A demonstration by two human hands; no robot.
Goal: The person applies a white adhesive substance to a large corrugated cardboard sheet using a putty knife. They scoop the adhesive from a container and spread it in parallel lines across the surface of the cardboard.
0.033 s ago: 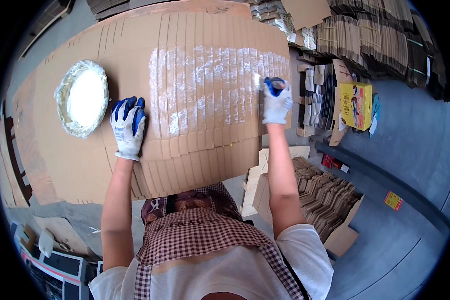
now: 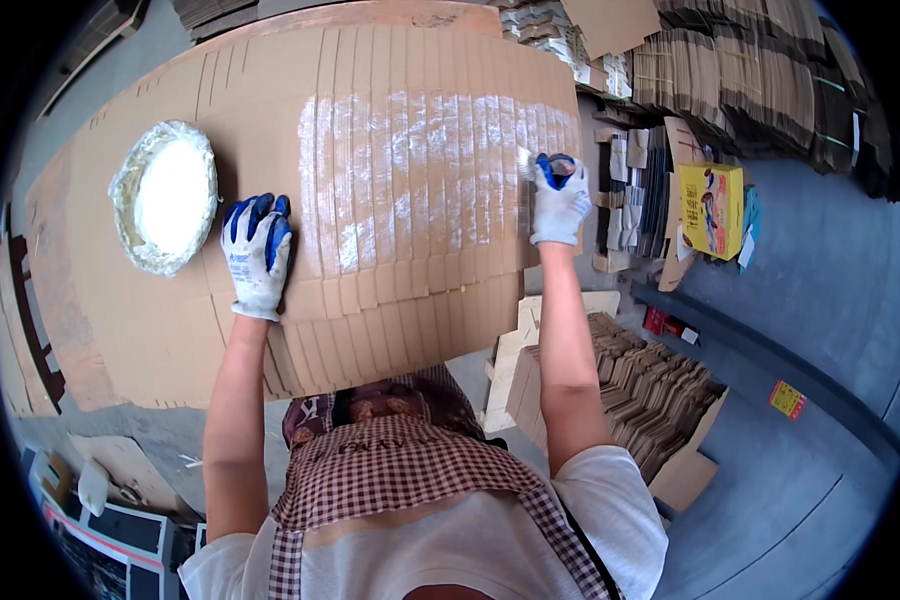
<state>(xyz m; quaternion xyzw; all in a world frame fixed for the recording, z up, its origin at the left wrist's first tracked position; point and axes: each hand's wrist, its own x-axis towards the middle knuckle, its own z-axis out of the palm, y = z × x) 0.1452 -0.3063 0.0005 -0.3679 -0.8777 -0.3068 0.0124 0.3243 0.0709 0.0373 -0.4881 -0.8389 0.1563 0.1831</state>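
Observation:
Overlapping cardboard strips [image 2: 410,290] lie in a fanned row, with wet white glue [image 2: 400,135] smeared in streaks across their middle. Gloved in white and blue, my right hand [image 2: 561,205] is closed around a brush [image 2: 525,163] at the right end of the row. The brush's pale bristles point left; its handle is mostly hidden in my fingers. My left hand [image 2: 257,255], in a matching glove, rests flat on the cardboard left of the glue. Beyond it to the left stands a round basin [image 2: 117,200] with a plastic-wrapped rim, holding white liquid.
Bundled stacks of flat cardboard [image 2: 710,80] fill the back right. A yellow box [image 2: 711,212] stands right of the table. Below my right arm, an open carton [image 2: 685,450] holds many folded cardboard pieces. A low dark rail [image 2: 770,360] crosses the floor.
My right hand and the brush have shifted slightly to the right. My left hand and the basin have stayed put.

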